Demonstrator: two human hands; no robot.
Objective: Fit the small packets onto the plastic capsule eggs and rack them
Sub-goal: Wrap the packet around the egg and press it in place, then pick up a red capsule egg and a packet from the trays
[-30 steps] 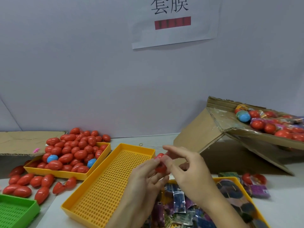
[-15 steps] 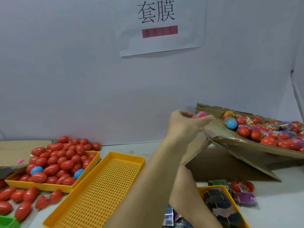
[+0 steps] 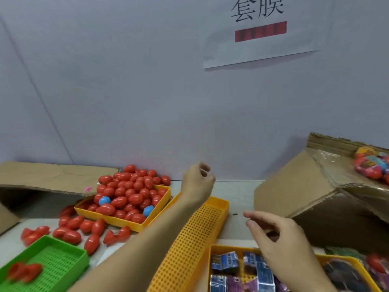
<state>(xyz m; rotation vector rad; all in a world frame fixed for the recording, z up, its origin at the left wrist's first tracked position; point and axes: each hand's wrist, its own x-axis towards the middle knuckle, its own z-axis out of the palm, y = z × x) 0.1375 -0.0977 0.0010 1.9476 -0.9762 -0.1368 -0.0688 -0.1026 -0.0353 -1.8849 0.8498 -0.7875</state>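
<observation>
- The red capsule eggs [image 3: 128, 194] are lying heaped in a yellow tray [image 3: 124, 222] toward the desk's left rear, with two blue eggs [image 3: 104, 200] sitting among them.
- More red eggs [image 3: 69, 232] are lying loose on the desk [image 3: 237, 194] just in front of that tray, and a few blurred ones are resting in a green tray [image 3: 50, 264] at the front left corner.
- The small packets [image 3: 242, 268] are lying piled in another yellow tray [image 3: 212, 249] at the desk's front edge, right of centre.
- A long perforated yellow rack [image 3: 195, 234] is running from the middle of the desk toward the front edge, between the egg tray and the packet tray.
- The left hand [image 3: 197, 182] is hanging raised over the rack's far end, its fingers [image 3: 205, 171] curling in loosely and gripping nothing that can be seen.
- The right hand [image 3: 280, 239] is hovering above the packet tray's rear edge, its fingers [image 3: 252, 216] bending loosely with thumb and forefinger apart, holding nothing.
- A tilted cardboard box [image 3: 294, 186] is sitting at the right rear, carrying wrapped eggs [image 3: 370, 165] on its upper flap.
- A flat cardboard sheet [image 3: 48, 175] is lying at the left rear.
- A paper sign [image 3: 261, 30] with printed characters is hanging on the wall behind the desk.
</observation>
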